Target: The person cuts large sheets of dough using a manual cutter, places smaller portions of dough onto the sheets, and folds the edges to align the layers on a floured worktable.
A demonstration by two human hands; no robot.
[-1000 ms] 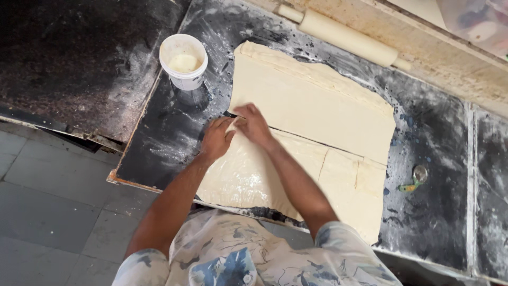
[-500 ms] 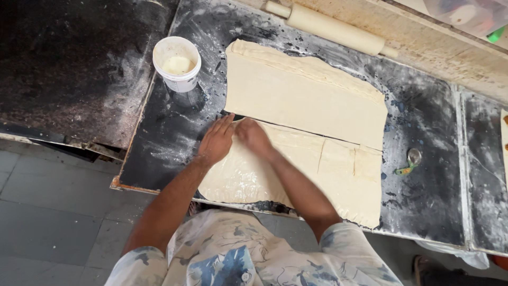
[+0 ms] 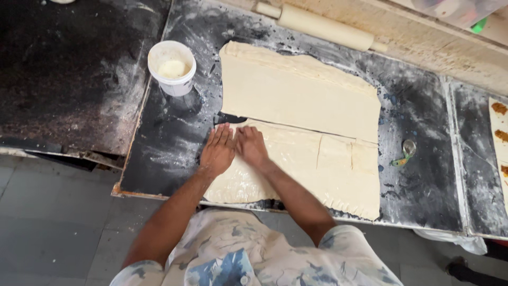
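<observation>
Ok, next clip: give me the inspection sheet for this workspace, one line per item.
Surface: dark worktop, dusted with flour, split into panels by seams.
Job's things: near dough sheet lies flat with cut lines across it; far dough sheet lies beyond it, apart by a narrow gap.
Clutter: white tub of pale paste at the left; rolling pin along the back edge; small cutter wheel with a green handle at the right.
Hands: left hand and right hand both flat, palms down, side by side on the near dough sheet's left end.
Cables: nothing seen.
Surroundings: grey tiled floor below; pale ledge behind.
</observation>
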